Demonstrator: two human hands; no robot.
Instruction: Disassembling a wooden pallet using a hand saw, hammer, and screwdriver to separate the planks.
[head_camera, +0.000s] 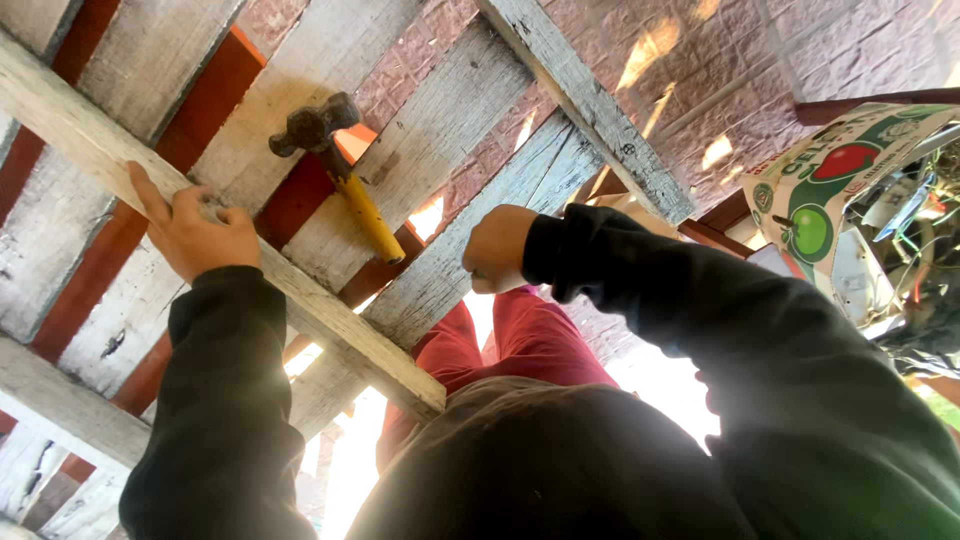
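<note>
A weathered wooden pallet (420, 150) of grey slats lies in front of me. My left hand (195, 232) presses flat on a long loose plank (330, 320) that runs diagonally across the slats. A hammer (335, 165) with a dark steel head and a yellow handle rests on the slats just right of that hand, untouched. My right hand (497, 250) is curled into a fist at the edge of a slat; whether it holds something small I cannot tell. Both arms wear dark sleeves.
A cardboard box (830, 200) printed with red and green fruit stands at the right, filled with wires and odd parts. Brick paving (800, 50) lies beyond the pallet. My red trousers (520, 340) and dark top fill the lower middle.
</note>
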